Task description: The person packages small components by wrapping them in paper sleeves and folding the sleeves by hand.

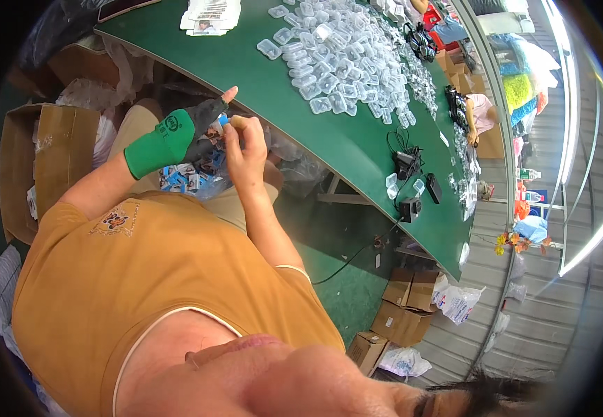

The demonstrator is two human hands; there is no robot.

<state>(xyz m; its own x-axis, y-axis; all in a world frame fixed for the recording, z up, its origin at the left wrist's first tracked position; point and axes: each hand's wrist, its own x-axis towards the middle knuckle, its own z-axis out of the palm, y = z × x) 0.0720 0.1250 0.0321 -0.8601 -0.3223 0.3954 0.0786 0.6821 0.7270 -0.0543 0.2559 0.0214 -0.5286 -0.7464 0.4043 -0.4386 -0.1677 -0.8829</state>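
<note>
My left hand (183,135) wears a green glove with dark fingers. One bare fingertip pokes out of it toward the table edge. Against its fingers rests a small blue-and-white piece (221,122), whose exact kind is too small to tell. My bare right hand (247,149) pinches the same piece from the other side, thumb and forefinger together. Below the hands, over my lap, many similar small blue-and-white pieces (189,179) lie in a loose heap, partly hidden by my forearm and glove.
The green table (246,66) bears a heap of clear plastic cases (336,59), a stack of printed cards (211,15) and black cabled devices (405,163). A cardboard box (51,167) stands at left, more boxes (402,313) at lower right. Another person's arm (474,128) shows beyond the table.
</note>
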